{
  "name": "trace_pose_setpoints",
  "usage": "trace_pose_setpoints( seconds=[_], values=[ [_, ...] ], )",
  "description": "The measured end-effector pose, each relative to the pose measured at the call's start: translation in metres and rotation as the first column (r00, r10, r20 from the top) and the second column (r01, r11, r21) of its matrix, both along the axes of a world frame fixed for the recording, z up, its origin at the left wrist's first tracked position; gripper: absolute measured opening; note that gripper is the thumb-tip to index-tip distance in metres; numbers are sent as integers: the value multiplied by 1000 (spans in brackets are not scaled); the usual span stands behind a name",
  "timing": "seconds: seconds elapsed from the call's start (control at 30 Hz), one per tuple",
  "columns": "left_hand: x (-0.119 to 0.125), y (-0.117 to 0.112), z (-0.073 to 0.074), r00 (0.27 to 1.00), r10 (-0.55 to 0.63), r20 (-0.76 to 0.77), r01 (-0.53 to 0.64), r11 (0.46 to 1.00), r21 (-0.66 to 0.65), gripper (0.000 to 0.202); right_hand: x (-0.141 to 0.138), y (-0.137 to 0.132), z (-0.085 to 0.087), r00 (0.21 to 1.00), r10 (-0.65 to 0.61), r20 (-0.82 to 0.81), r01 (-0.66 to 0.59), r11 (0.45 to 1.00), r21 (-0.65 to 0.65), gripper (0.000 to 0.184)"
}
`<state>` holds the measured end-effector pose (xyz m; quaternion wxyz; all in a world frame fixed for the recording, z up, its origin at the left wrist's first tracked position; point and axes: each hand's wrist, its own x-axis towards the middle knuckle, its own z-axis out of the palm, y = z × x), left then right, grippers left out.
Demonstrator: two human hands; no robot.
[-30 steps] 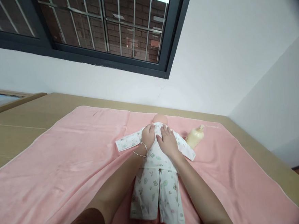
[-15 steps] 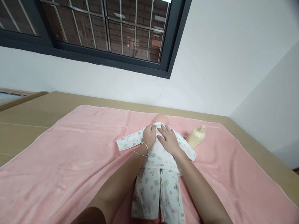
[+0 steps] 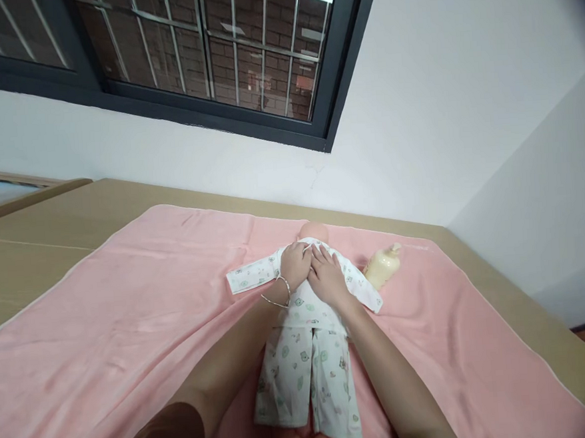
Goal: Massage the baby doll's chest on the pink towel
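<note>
1. One view, from the head: the bare left hand (image 3: 295,263), with a thin silver bracelet (image 3: 284,290) at its wrist, and the bare right hand (image 3: 327,278) rested close together on the upper torso of a pink, bald-headed doll (image 3: 314,231).
2. The left hand was curled with its knuckles up; whether it pinched any cloth could not be told. The right hand lay palm down, fingers outstretched, closed around nothing that could be seen.
3. Good handling here seemed to call for light fingertip pressure near the neckline of the white, leaf-printed cloth shirt (image 3: 309,309), easing the fabric flat rather than tugging it toward the head.
4. With the fingers so nearly overlapping, it seemed best for one hand to steady the torso while the other worked the cloth.
5. The doll lay directly beneath both hands, its head just beyond the fingertips and its white printed trousers (image 3: 286,376) between the forearms. One sleeve stretched out past the left wrist; the other angled out beside the right hand. Which way the doll faced could not be seen.
6. A pale yellow bottle (image 3: 383,267) was just beside the sleeve near the right hand. Under everything, a soft pink blanket (image 3: 128,304) covered much of the tan wooden desk (image 3: 47,219).
</note>
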<state>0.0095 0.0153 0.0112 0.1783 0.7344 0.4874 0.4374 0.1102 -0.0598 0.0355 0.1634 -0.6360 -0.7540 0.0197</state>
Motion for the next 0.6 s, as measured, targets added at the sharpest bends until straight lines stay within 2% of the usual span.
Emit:
trace_pose_setpoints(
  seconds=[0.2, 0.43, 0.6],
  values=[
    [2, -12, 1, 978, 0, -208, 25, 993, 115, 31, 17, 10, -4, 995, 29, -100, -26, 999, 32, 51],
    [1, -17, 5, 970, 9, -242, 22, 992, 124, 34, 19, 16, -12, 980, -139, -144, 151, 985, 79, 51],
    [0, -17, 1, 970, 1, -241, 31, 991, 128, 35, 26, 20, -12, 983, -172, -67, 175, 983, 48, 59]
  ],
)
